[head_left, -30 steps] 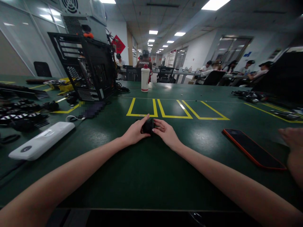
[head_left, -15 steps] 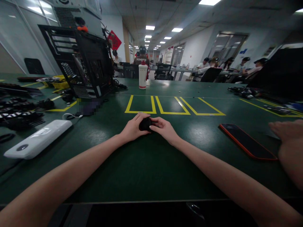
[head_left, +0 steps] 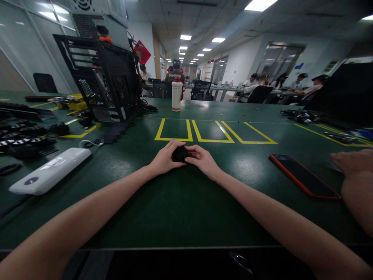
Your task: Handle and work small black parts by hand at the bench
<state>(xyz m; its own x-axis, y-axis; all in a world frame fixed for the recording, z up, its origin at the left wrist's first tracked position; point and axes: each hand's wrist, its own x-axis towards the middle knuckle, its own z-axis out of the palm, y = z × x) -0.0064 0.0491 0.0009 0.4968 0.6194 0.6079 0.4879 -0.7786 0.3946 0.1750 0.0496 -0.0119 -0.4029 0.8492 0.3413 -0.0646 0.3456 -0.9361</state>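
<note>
A small round black object point(head_left: 180, 154) is held between both hands, low over the green table point(head_left: 186, 210); its kind is too dark to make out. My left hand point(head_left: 165, 157) curls around its left side, thumb below and fingers above. From the right, my right hand point(head_left: 203, 159) pinches its edge between thumb and fingertips. Parts of the object are hidden behind the fingers. Just beyond the hands, yellow tape outlines point(head_left: 174, 139) mark the tabletop.
A white power strip point(head_left: 52, 171) lies at left, near an open black computer case point(head_left: 116, 81). A white bottle point(head_left: 176, 96) stands farther back. To the right are an orange-edged phone point(head_left: 303, 175) and another person's hand point(head_left: 354, 167). Cables point(head_left: 300, 116) lie at far right.
The view has shifted very slightly. Both hands keep the same hold on the black object, with hardly any visible movement.
</note>
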